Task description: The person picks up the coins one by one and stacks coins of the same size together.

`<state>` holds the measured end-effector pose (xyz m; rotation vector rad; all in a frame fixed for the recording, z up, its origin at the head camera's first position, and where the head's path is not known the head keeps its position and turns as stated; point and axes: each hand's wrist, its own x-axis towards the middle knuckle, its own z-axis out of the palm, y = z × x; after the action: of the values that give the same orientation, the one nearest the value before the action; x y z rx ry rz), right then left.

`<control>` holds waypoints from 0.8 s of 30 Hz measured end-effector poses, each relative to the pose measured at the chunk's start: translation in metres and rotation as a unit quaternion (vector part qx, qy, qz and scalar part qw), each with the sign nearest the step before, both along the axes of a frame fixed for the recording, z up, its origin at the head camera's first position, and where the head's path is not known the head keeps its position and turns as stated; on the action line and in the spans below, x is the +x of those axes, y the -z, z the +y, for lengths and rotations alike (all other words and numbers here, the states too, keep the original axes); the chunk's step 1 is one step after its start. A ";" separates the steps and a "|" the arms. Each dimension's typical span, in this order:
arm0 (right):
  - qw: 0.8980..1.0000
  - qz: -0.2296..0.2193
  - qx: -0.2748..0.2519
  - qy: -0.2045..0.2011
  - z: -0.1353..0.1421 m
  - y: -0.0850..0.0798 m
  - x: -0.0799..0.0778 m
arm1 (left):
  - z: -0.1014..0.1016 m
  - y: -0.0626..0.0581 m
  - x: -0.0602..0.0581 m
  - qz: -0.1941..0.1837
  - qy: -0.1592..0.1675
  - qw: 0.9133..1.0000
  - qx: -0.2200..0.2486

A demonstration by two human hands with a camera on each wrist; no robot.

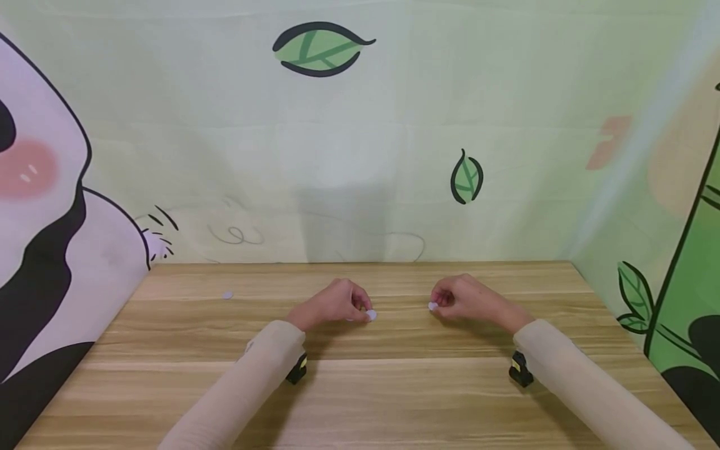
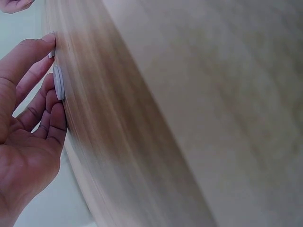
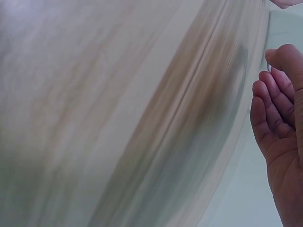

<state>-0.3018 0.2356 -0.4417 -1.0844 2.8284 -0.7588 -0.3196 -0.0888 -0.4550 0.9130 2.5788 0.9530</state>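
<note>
My left hand (image 1: 336, 301) pinches a small flat white disc (image 1: 371, 315) between thumb and fingertips, just above the table. In the left wrist view another white disc (image 2: 58, 82), perhaps a short stack, sits by the curled lower fingers; whether they grip it I cannot tell. Across a gap, my right hand (image 1: 465, 299) pinches a similar white disc (image 1: 432, 306) at its fingertips. Only a thin edge of that one shows in the right wrist view, behind the thumb. One more pale disc (image 1: 227, 295) lies flat on the table to the far left.
The wood-grain table (image 1: 394, 400) runs back to a printed cloth backdrop (image 1: 225, 125) with leaf drawings. A panda drawing fills the left side cloth. Each wrist wears a small black device (image 1: 520, 370) below the beige sleeve (image 1: 585, 384).
</note>
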 end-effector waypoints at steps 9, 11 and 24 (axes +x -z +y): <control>1.000 -0.005 -0.003 -0.009 -0.006 0.000 -0.001 | 0.000 0.003 -0.002 -0.003 0.004 1.000 0.004; 1.000 -0.005 -0.002 -0.011 -0.006 0.000 -0.001 | 0.000 0.003 -0.002 -0.002 0.004 1.000 0.005; 1.000 0.001 -0.011 -0.024 -0.014 -0.002 -0.002 | 0.001 0.000 0.000 0.000 -0.009 1.000 0.005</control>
<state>-0.3034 0.2219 -0.4401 -1.1508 2.7915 -0.7889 -0.3199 -0.0875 -0.4546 0.8952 2.5883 0.9722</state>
